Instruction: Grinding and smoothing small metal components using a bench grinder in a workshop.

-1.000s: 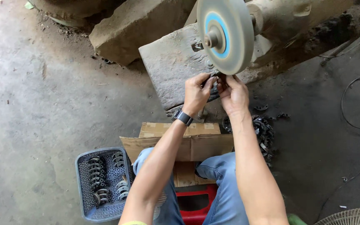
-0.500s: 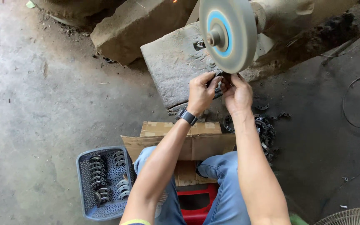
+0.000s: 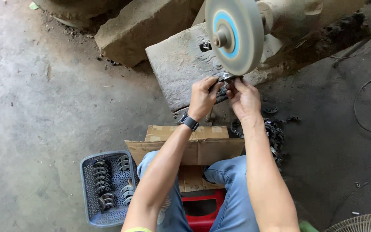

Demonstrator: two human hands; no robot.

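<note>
- Under the lower rim of the grinding wheel point(image 3: 233, 35), the left hand point(image 3: 202, 98) and right hand point(image 3: 244, 97) are drawn close together, fingertips pinched on a small metal part point(image 3: 226, 77) from either side.
- The part sits right at the wheel's bottom edge; whether it is touching the stone cannot be told, since the fingers hide most of it.
- By the look of it, the step in hand is grinding or polishing one edge of the part.
- A next move would call for a firm, steady pinch and fingertips kept off the wheel face.
- The part's long axis seems to run roughly across between the two hands, its worked edge turned up toward the wheel; its exact shape is too hidden to be sure.
- Beside the left knee, a blue-grey basket point(image 3: 89, 195) holds similar curved metal pieces; more lie on the floor point(image 3: 44, 107) by the right leg, and a cardboard box point(image 3: 198, 144) rests over the lap.
</note>
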